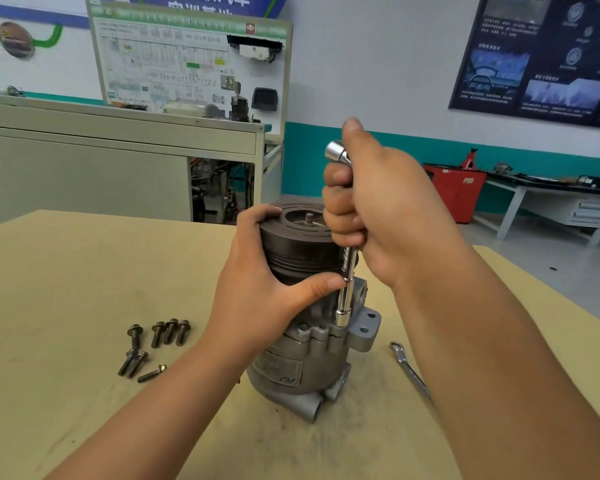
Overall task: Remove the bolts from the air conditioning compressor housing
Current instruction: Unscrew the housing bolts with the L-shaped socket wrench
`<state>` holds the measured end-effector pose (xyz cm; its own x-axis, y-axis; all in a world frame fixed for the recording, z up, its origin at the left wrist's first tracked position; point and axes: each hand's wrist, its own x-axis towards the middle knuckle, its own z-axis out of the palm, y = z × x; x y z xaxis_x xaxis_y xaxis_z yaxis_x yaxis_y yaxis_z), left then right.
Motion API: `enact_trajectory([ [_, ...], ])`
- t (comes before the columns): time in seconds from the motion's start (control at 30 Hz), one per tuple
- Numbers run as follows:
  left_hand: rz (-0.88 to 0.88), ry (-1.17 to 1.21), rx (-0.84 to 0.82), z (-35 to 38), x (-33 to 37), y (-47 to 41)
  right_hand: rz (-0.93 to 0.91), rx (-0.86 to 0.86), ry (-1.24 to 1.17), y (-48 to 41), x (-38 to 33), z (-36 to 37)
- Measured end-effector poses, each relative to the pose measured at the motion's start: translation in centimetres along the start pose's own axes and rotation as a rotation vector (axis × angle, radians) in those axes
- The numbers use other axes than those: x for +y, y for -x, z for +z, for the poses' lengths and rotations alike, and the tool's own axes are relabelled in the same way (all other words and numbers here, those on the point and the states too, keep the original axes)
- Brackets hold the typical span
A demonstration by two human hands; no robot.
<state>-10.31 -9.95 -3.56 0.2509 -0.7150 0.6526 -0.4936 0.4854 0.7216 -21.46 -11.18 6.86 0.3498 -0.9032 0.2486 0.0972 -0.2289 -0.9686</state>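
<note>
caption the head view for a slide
Left hand steadies the upright grey metal compressor; right hand holds a chrome socket wrench down on its housing.

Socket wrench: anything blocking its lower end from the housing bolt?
Nothing visible does. The chrome L-shaped socket wrench, gripped by the right hand, stands socket-down on the flange of the grey metal compressor housing. The left hand grips the dark round pulley beside it, thumb touching the shaft. The bolt is hidden under the socket.

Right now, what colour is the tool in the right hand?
Shiny silver, like chrome: the socket wrench in the right hand, best seen in the head view.
</note>
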Motion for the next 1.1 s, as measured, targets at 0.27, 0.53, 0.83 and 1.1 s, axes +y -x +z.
enact_trajectory([
  [0.27, 0.021, 0.007, 0.036, 0.2, -0.5, -0.1, -0.307, 0.031, 0.253, -0.8, 0.6, -1.5],
  [0.53, 0.039, 0.019, 0.040, 0.2, -0.8, -0.2, -0.560, -0.062, 0.288, -0.9, 1.8, -2.1],
  [0.83, 0.372, -0.298, -0.085, -2.0, 3.2, -3.2, -0.656, -0.112, 0.338, -1.4, 2.3, -2.2],
  [1.1, 0.190, -0.177, -0.542, -2.8, 5.6, -6.0, -0.702, -0.245, 0.277, -1.6, 2.5, -2.9],
])
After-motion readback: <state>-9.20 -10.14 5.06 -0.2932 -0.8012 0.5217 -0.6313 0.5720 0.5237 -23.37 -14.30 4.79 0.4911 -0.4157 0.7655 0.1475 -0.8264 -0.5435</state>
